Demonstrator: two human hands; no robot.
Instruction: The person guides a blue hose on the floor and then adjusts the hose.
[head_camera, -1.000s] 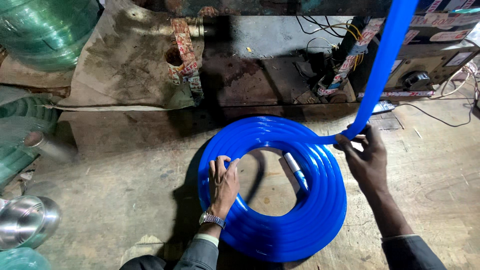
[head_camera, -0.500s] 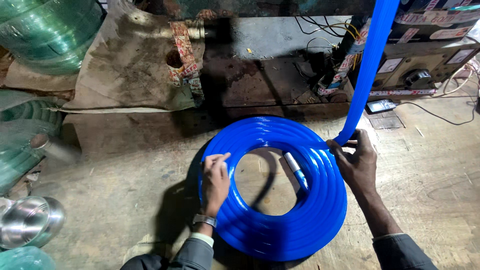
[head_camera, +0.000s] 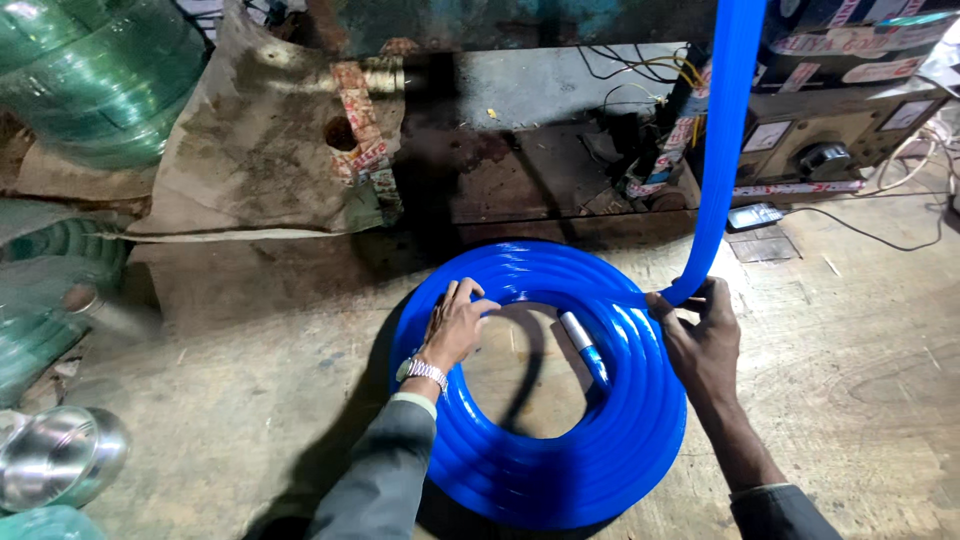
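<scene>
Head view: looking down at two hands on a coiled blue hose.
Left fingers: spread and laid flat on the inner turns of the coil at its left side, pressing down, gripping nothing.
Left hand (head_camera: 455, 325): rests on the hose coil, with a metal wristwatch (head_camera: 423, 372) on the wrist and a grey sleeve (head_camera: 385, 470) behind it.
Right fingers: curled around the hose where it leaves the coil, thumb on the near side, holding it.
Right hand (head_camera: 700, 335): sits at the right rim of the coil, its dark sleeve at the bottom edge of the floor.
Hose coil (head_camera: 545, 440): flat ring of many turns, lying on the floor near its middle, just in front of the machine.
Hose end (head_camera: 583, 345): pale tip lying inside the ring, touching the inner turns on the right.
Rising hose (head_camera: 722, 140): one flat strand going up from the right hand and out at the top.
Floor (head_camera: 250, 400): worn, stained wood.
Machine (head_camera: 820, 130): dark box with a knob and loose wires, at the far right corner.
Green hose rolls (head_camera: 90, 70): stacked at the far left corner.
Metal bowl (head_camera: 55, 455): shiny, at the near left edge.
</scene>
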